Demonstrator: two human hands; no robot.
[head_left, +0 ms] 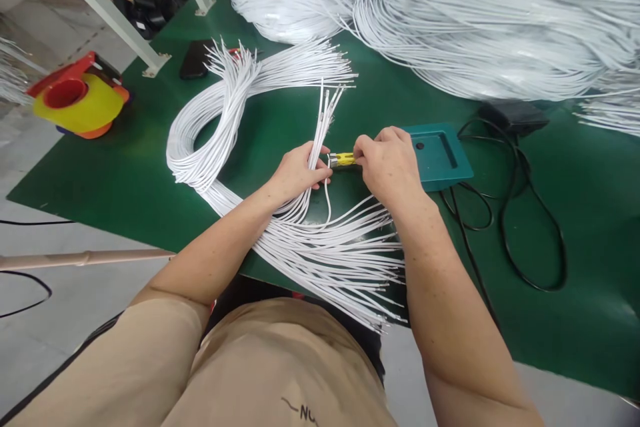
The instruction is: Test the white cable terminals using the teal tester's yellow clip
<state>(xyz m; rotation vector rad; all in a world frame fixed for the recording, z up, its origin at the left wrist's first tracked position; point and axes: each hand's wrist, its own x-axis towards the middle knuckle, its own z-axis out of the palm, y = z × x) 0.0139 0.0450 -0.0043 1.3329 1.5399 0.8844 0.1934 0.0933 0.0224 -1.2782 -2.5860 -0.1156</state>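
My left hand is closed around a thin bunch of white cables whose ends stick up past my fingers. My right hand pinches a small yellow connector, held against the tip of one cable beside the left hand. A single white wire loops down between the two hands. Below them a large looped bundle of white cables lies on the green table, with its loose ends fanned out near my body.
A teal box with black cords sits just right of my right hand. Big heaps of white cable fill the far side. A black phone lies far left. A red and yellow container stands off the table's left edge.
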